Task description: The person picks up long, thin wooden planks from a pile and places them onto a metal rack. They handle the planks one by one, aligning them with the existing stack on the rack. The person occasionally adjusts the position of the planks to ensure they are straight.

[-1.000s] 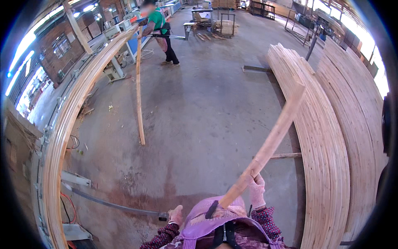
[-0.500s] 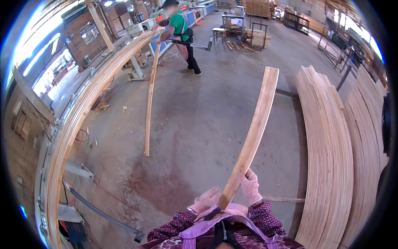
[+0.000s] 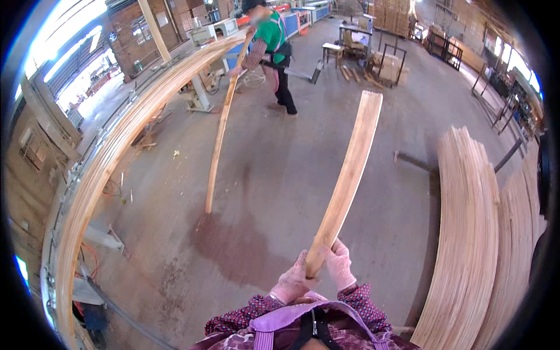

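A long wooden board with a finger-jointed far end stretches away from my body, its near end between my two gloved hands. My left hand, in a pale pink glove, is closed around the left side of that near end. On the opposite edge, slightly farther up, my right hand grips the board with its thumb on top. The board's far end hangs free over the concrete floor.
Stacked long boards stand at my right. A row of boards lies along a machine rail on the left. Ahead, a person in green holds a narrow strip. A small table stands farther back.
My left hand has come to the board's near end and closed on it. The board has shifted slightly left. The other person's strip is tilted more.
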The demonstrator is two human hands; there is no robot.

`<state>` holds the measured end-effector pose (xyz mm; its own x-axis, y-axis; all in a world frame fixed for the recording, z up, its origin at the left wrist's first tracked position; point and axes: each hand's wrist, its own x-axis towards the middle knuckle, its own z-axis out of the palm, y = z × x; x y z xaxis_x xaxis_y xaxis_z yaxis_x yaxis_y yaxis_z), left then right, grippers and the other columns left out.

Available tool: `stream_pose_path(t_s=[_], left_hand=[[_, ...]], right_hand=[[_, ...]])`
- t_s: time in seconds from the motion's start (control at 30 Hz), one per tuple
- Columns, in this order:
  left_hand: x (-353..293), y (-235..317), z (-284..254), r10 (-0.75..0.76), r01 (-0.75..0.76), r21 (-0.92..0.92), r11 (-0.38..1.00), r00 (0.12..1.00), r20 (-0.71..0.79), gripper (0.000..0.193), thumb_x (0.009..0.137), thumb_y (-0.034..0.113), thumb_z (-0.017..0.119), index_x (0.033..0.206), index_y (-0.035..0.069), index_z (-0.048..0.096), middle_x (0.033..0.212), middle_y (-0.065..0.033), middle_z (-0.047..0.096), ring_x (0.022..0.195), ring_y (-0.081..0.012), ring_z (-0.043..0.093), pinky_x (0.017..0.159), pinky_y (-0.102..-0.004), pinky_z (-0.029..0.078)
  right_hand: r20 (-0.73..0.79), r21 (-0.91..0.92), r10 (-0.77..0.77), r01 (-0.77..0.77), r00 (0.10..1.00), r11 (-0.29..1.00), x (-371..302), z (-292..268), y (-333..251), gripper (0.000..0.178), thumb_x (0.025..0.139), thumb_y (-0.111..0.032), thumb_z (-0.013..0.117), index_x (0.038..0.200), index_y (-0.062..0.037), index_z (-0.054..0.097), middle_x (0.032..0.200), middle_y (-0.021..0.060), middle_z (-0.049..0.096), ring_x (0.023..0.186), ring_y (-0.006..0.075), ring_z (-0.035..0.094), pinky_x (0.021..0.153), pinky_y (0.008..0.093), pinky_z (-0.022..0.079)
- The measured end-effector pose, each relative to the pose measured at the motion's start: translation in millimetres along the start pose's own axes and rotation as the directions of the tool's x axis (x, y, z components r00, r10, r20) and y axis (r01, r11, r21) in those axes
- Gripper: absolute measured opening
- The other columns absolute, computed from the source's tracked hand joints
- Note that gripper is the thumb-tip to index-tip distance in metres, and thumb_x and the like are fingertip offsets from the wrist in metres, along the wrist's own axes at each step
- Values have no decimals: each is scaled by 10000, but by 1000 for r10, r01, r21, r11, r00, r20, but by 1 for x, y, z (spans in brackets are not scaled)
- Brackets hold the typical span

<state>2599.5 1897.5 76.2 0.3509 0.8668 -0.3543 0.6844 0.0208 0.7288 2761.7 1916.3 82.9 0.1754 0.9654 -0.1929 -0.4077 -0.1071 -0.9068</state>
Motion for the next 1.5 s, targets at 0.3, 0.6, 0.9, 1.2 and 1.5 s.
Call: stream_pose_path(t_s=[0.3,0.6,0.9,1.2,1.5], left_hand=[[167,39,-58,179,-186,-14,983,961,-210,800,726,236,777,1442,80,457,1134,-166,695,1029,-306,696,895,-411,547],[292,52,-107,95,-120,-87,989,964,-247,515,748,121,714,1233,49,555,1069,-165,671,1028,-353,660,858,-422,513],[419,73,-178,-16,-11,-63,998,911,-412,656,731,171,776,1339,151,531,1096,-151,692,1013,-347,685,853,-452,546],[487,66,-230,-161,102,-160,982,896,-415,630,711,195,788,1298,168,560,1081,-156,695,1016,-372,678,860,-457,542],[595,37,-316,-66,68,-3,998,957,-283,617,743,235,753,1309,146,524,1144,-164,674,1064,-398,651,866,-493,527]], right_hand=[[-87,-115,-34,24,996,993,152,3,-73,322,957,-140,658,1241,8,623,1072,28,696,966,113,641,868,290,527],[3,11,82,-82,997,997,302,15,-74,337,956,-157,684,1255,-11,630,1055,4,694,945,91,640,852,258,531],[223,-30,222,-221,949,975,485,48,-117,345,955,-161,684,1255,0,632,1104,25,697,1008,115,633,916,293,517],[141,22,167,-172,976,985,617,68,-129,424,964,-201,668,1322,12,591,1174,42,684,1048,140,641,952,324,515],[79,85,36,-43,996,995,706,113,-141,433,963,-164,643,1345,26,569,1159,39,689,1044,129,647,942,309,512]])
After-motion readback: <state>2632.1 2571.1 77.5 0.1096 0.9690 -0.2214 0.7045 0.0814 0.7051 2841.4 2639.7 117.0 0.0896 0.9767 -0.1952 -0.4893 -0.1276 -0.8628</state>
